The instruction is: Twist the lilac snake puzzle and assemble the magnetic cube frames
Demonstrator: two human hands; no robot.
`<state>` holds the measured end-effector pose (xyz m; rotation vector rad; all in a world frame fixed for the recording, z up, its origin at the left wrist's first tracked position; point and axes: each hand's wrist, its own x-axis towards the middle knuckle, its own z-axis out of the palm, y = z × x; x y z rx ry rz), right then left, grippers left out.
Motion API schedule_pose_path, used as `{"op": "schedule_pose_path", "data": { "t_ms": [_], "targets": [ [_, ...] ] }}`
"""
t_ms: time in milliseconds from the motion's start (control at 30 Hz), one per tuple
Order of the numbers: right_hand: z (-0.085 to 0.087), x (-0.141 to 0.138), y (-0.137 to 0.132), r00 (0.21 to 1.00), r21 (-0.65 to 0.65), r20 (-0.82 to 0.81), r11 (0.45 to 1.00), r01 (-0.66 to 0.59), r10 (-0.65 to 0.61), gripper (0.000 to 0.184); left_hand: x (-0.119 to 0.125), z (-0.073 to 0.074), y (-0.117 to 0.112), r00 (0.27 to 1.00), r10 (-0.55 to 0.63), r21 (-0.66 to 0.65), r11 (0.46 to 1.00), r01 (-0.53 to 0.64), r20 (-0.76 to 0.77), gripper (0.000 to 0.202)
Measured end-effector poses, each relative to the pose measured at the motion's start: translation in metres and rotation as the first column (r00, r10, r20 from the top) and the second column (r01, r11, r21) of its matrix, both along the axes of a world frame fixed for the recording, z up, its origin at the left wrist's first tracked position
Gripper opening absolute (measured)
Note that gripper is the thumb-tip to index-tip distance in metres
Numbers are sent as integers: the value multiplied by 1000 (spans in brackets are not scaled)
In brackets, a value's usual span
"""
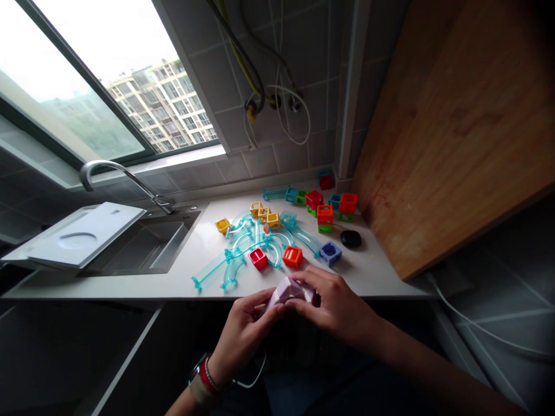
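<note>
Spanning the gap between both hands, a pale-purple block (284,289) is held at the near edge of the desk (173,283), the left hand (247,323) pinching its left side and the right hand (336,297) gripping its right, both equally near. Its long axis seems to run crosswise, though the hands hide much of it. Just beyond lie hollow, plastic-looking cubes, a red cube (258,259) and an orange cube (292,256), beside curved, see-through teal tracks (233,271).
</note>
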<state>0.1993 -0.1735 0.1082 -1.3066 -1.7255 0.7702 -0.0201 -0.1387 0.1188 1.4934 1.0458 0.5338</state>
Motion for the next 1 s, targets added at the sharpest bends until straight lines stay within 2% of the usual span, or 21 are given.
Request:
{"op": "schedule_pose_path", "data": {
  "t_ms": [100,200,333,433,533,733,833,933,1000],
  "targets": [
    [2,-1,-1,998,2,-43,999,35,-35,42,0,3,3,999,40,-20,999,-39,27,49],
    [3,-2,-4,1000,63,-4,998,1,-1,54,3,6,8,994,71,-46,997,-68,80,39],
    [4,4,-4,990,212,138,977,-22,-8,33,5,8,11,987,20,-163,987,7,161,38],
    [3,11,0,966,263,256,961,-89,19,24,2,8,10,992,10,-101,995,3,129,36],
    [-1,15,5,951,319,307,940,-122,19,31,-3,7,9,996,13,-38,999,-10,87,35],
    [-12,16,9,987,348,146,930,-118,70,34,-4,11,7,996,-22,-65,997,28,91,37],
    [-16,14,9,996,403,61,911,-89,70,40,0,16,6,994,-18,-79,997,27,111,37],
    [-20,12,8,999,452,-11,891,-29,37,43,2,18,3,981,-36,-143,988,64,191,37],
    [-23,9,8,995,441,-99,897,21,25,44,2,19,1,960,-55,-214,970,117,274,37]
  ]
}}
